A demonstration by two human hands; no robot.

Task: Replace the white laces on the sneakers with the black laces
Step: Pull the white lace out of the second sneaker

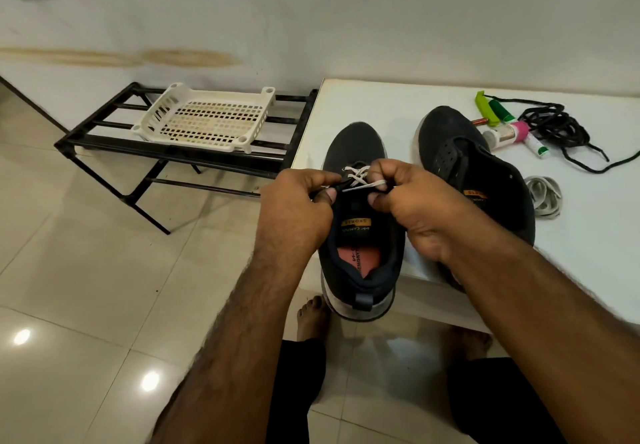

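Sneaker (360,236) holds white lace (358,177), pinched by both hands' fingers (325,198).

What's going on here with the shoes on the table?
A person is unlacing a dark sneaker at the table's near edge. Both hands work at its white lace: the left hand and right hand each pinch at the lace over the tongue. Only a few crossings remain near the toe. The second sneaker beside it already has no lace; a loose white lace lies to its right. The black laces sit in a heap farther back, not yet used.
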